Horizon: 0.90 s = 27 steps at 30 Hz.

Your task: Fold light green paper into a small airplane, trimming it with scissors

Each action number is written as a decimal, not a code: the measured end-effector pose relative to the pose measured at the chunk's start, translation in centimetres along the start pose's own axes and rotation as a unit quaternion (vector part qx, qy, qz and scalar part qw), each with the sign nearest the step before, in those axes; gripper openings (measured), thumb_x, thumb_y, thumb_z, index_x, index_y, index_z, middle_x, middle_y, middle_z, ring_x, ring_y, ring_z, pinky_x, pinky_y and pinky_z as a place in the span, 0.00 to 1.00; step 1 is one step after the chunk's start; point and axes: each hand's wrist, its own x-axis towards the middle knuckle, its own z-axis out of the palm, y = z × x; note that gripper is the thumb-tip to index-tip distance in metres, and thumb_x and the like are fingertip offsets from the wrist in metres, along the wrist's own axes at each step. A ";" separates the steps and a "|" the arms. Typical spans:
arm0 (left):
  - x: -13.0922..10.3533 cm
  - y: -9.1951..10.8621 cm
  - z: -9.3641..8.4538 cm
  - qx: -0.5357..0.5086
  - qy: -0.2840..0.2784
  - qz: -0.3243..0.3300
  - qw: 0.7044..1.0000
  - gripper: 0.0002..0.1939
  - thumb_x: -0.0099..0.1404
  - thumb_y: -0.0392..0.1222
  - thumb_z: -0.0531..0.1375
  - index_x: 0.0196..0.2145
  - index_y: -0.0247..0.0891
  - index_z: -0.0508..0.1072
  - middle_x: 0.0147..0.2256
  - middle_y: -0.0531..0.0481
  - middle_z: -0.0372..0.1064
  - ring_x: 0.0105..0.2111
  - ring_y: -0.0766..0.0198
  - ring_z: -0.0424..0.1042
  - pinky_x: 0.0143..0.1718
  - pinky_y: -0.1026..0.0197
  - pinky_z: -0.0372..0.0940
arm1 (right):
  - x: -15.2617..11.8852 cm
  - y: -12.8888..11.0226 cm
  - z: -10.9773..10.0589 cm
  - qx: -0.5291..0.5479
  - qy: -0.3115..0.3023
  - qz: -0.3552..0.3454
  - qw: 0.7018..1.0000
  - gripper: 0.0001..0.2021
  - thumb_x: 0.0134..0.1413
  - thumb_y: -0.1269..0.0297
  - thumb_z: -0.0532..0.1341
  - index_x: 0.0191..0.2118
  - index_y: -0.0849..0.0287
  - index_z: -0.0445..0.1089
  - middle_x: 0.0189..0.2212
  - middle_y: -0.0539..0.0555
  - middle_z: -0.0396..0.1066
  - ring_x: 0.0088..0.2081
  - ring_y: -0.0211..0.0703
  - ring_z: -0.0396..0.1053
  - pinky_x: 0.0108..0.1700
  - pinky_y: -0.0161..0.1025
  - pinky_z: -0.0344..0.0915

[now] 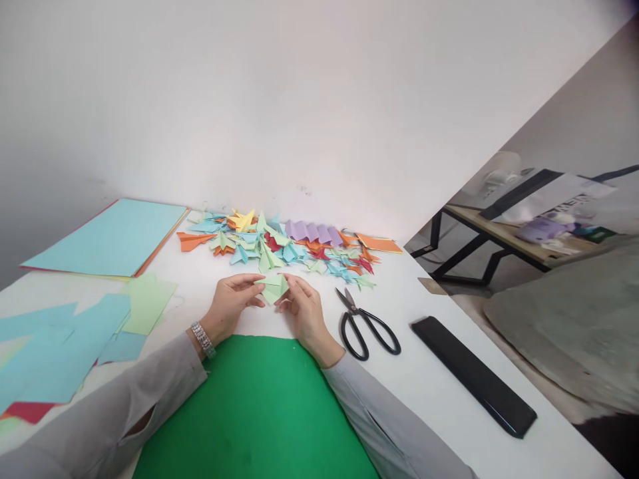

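Observation:
A small piece of folded light green paper (273,290) is held up between my two hands, above the far edge of a green mat (249,406). My left hand (233,301), with a metal watch on its wrist, pinches the paper's left side. The fingers of my right hand (305,307) grip its right corner. Just beyond my hands lies a heap of folded paper pieces (269,258) in green, blue, orange, red and yellow, many shaped like small planes. Black-handled scissors (355,313) rest partly open to the right of my right hand.
At the back left lies a stack of coloured sheets (104,236), with loose blue and green cut paper (100,332) nearer. Orange paper (379,243) and pleated purple paper (312,233) lie along the wall. A long black object (474,376) is at the right edge.

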 end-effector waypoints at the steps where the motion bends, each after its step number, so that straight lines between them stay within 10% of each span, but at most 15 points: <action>1: 0.0 0.0 0.0 0.008 0.002 0.004 1.000 0.15 0.41 0.38 0.70 0.29 0.31 0.77 0.24 0.48 0.74 0.18 0.68 0.69 0.22 0.63 0.68 | 0.0 0.0 0.0 -0.007 -0.005 -0.005 1.000 0.15 0.46 0.55 0.62 0.37 0.58 0.74 0.25 0.50 0.70 0.21 0.36 0.67 0.20 0.32 0.61; 18: -0.1 -0.2 -0.2 0.127 -0.002 0.049 0.991 0.14 0.46 0.40 0.68 0.32 0.32 0.77 0.18 0.51 0.71 0.17 0.65 0.71 0.23 0.63 0.68 | -0.2 -0.3 0.1 -0.123 0.013 -0.016 0.992 0.17 0.42 0.60 0.67 0.41 0.55 0.73 0.15 0.44 0.66 0.16 0.36 0.63 0.31 0.39 0.64; 27: 0.1 -0.4 -0.3 0.088 -0.006 0.029 0.996 0.10 0.44 0.40 0.69 0.26 0.33 0.77 0.21 0.50 0.72 0.18 0.66 0.70 0.22 0.62 0.68 | -0.1 -0.3 0.2 -0.081 0.018 -0.011 0.997 0.14 0.38 0.58 0.68 0.35 0.57 0.74 0.25 0.49 0.72 0.16 0.33 0.62 0.19 0.33 0.59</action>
